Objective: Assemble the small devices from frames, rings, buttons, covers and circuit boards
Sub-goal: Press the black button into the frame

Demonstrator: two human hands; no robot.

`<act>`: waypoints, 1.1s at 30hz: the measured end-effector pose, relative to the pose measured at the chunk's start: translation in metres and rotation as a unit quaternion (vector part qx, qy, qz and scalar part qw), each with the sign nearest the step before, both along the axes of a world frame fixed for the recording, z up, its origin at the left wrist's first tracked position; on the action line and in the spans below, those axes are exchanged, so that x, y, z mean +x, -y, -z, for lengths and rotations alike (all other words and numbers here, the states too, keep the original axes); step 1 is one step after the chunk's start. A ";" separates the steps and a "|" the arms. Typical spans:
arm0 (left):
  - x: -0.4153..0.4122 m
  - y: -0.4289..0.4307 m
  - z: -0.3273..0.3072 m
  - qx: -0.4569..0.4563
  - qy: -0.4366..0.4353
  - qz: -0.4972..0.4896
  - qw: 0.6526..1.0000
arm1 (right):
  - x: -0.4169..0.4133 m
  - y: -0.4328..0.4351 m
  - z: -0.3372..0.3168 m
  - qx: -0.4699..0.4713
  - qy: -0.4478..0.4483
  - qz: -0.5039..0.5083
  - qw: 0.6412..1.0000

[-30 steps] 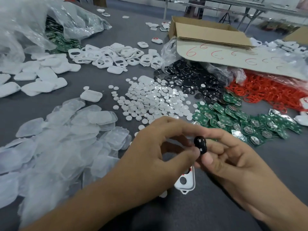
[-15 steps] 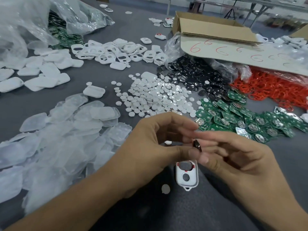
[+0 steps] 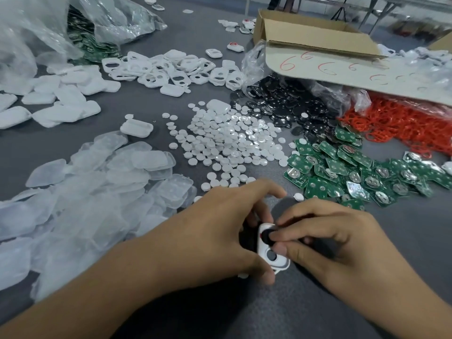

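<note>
The left hand (image 3: pixel 215 231) grips the white frame (image 3: pixel 274 259) by its edges, likely to steady it flat on the grey bench (image 3: pixel 403 253). The right hand (image 3: pixel 337 241) pinches a black button (image 3: pixel 267 234) and presses it at the frame's upper opening. Just beyond the frame lie white discs (image 3: pixel 227 143), to its right green circuit boards (image 3: pixel 354 172), and to its left a heap of clear covers (image 3: pixel 97 192).

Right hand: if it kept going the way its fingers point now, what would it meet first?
Most likely the white frame: the right hand points left and holds the black button against it. Just beyond is the left hand, which grips that frame. Depth is hard to judge here.
</note>
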State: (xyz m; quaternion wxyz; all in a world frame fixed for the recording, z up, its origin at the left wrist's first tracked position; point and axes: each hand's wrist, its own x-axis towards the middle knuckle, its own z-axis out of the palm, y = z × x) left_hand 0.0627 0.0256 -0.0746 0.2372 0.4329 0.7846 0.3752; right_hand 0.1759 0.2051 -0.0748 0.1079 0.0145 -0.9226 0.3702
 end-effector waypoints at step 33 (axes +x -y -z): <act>-0.017 0.012 -0.008 0.004 0.109 -0.033 0.994 | 0.002 0.013 -0.003 -0.031 -0.009 0.094 0.995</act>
